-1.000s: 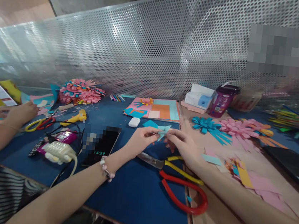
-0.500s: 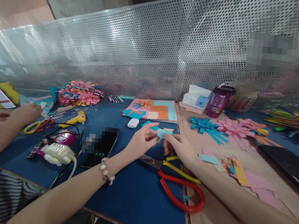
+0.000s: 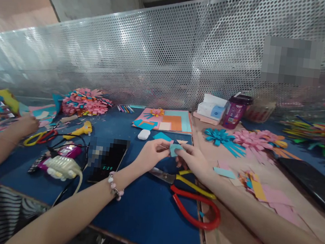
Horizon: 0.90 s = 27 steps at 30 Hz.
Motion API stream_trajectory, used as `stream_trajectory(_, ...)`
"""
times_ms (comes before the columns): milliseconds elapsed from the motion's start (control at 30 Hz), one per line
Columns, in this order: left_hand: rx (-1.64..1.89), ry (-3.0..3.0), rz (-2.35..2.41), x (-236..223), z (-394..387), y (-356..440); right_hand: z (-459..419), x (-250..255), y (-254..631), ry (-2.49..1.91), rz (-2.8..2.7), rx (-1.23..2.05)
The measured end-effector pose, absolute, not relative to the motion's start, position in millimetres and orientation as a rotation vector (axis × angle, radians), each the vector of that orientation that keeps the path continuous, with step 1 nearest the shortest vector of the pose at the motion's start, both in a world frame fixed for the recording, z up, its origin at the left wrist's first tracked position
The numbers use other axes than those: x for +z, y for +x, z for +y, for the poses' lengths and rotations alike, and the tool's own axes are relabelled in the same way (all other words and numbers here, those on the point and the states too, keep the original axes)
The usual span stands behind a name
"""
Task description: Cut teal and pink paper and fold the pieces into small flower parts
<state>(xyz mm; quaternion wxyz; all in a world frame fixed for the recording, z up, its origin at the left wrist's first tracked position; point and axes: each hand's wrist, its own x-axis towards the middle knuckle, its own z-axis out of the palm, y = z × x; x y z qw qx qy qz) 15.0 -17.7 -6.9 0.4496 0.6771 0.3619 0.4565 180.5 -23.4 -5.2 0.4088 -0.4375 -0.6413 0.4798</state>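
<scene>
Soft, rather dim light reaches the dark blue surface [image 3: 136, 221]; pale glare streaks the silver perforated metal screen [image 3: 99, 56], strongest left of centre. Far right, a pixelated patch hides detail; near the edges, shapes stretch and soften.

The small light blue piece of paper [image 3: 173, 150] is near the middle of the scene, above the blue table [image 3: 142, 217], its left edge at the left hand [image 3: 153, 153], its right part pinched by the right hand [image 3: 195, 161]; fingers partly hide its outline.
</scene>
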Motion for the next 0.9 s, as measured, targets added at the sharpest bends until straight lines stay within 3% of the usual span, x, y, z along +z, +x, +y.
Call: stream_trajectory(900, 1.004, 1.528, 0.98, 8, -25, 13, -19, -12, 185, -1.08, -1.653, 1.173)
